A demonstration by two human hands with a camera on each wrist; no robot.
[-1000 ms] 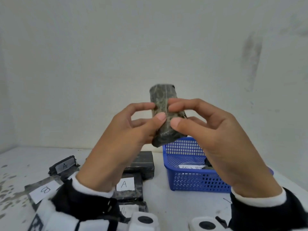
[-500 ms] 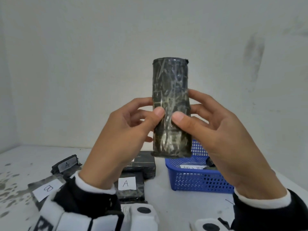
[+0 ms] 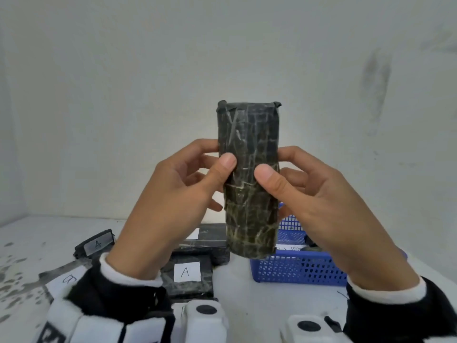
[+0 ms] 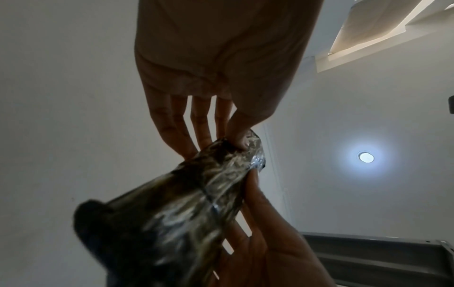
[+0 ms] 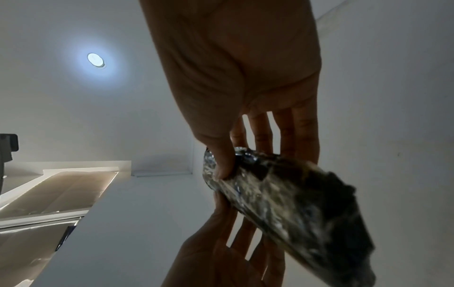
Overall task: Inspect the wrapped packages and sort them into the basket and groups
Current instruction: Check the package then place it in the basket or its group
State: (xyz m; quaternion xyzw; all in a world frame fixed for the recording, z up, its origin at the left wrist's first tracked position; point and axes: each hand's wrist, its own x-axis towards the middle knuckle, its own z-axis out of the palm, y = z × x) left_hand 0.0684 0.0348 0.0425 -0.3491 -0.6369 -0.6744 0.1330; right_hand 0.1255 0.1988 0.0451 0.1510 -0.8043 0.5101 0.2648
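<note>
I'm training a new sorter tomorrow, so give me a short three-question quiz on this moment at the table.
1. True or false: both the left hand and the right hand grip the raised dark package.
2. Which letter shows on the label of the package lying nearest in front of the person: A, C or D?
3. Fill in: the blue basket sits to the ____ of the labelled packages.

Key: 1 true; 2 A; 3 right.

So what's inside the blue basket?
Inside the blue basket, a white paper slip and a dark item show. The held package and the right hand cover the rest.
</note>
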